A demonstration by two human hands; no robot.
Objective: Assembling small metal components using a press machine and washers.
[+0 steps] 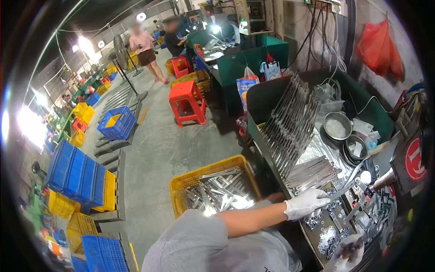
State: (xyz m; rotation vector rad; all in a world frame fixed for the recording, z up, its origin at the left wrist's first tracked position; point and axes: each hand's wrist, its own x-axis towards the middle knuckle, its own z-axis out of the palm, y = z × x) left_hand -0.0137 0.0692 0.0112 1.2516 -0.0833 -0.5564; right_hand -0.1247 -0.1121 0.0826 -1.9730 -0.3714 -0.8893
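My left hand (308, 204), in a white glove, reaches over the workbench with its fingers closed around the near end of a long flat grey metal strip (345, 188). The strip slants away toward the far right. Close to the lower edge is my right hand (348, 255), also gloved, with darkened fingers curled beside a heap of metal parts (375, 222). What those fingers hold, if anything, I cannot make out. Small washers (327, 239) lie in a pile between the hands. Flat metal strips (312, 174) are stacked just beyond my left hand.
Many long thin metal strips (292, 120) lean in a row at the bench's far side. Metal bowls (337, 125) stand to their right. A yellow crate (179, 181) of metal pieces sits on the floor at left. Farther off are a red stool (186, 97) and two people.
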